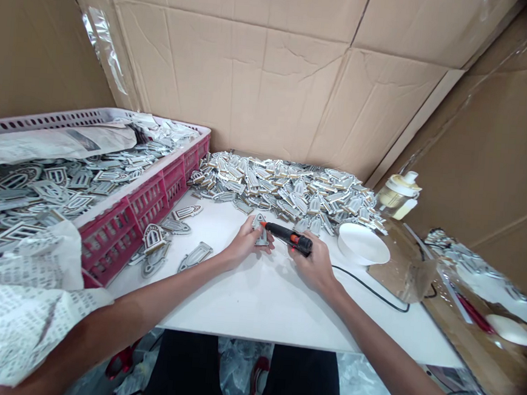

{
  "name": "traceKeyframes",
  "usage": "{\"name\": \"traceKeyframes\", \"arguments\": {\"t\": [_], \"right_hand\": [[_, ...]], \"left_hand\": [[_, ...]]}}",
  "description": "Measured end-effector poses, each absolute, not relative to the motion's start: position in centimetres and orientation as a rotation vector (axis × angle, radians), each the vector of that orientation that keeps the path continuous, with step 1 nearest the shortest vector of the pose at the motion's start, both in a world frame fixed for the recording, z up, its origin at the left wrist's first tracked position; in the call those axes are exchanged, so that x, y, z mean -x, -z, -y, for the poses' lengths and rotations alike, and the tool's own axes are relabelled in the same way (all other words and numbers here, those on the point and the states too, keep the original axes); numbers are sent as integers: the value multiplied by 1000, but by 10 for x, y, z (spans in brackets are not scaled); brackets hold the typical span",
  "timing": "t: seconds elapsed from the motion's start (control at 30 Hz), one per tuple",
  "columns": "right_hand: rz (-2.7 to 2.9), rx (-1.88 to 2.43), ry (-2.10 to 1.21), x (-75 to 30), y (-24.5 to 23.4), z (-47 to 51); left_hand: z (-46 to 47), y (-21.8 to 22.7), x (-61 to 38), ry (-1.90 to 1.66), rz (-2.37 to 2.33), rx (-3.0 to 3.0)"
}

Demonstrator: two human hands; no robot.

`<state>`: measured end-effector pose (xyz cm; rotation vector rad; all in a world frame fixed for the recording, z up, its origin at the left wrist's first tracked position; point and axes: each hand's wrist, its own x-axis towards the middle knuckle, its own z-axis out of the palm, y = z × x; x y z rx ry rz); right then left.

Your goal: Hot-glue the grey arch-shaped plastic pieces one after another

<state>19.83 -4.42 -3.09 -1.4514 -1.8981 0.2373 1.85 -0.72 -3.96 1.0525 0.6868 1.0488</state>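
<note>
My left hand (245,242) grips a small grey, arch-shaped piece (261,236) just above the white tabletop. My right hand (315,263) is closed around a black pen-shaped power tool (283,232) with orange parts and a small red light. The tool points left, and its orange tip meets or nearly meets the upper part of the piece; I cannot tell if they touch. A black cord (366,289) runs over the table from near my right hand. Several loose pieces (196,256) like the held one lie left of my left hand.
A large heap of grey pieces (286,190) lies along the back. At left stands a pink crate (126,235) with more pieces and crumpled paper (32,295). A white bowl (364,244) and a capped bottle (399,193) are at right. Cardboard walls (236,80) surround the table.
</note>
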Motion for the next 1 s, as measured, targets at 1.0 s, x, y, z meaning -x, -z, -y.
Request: {"name": "traceKeyframes", "arguments": {"t": [1.0], "right_hand": [[1916, 1582, -48, -212, 27, 37]], "left_hand": [[12, 26, -9, -860, -392, -1037]]}}
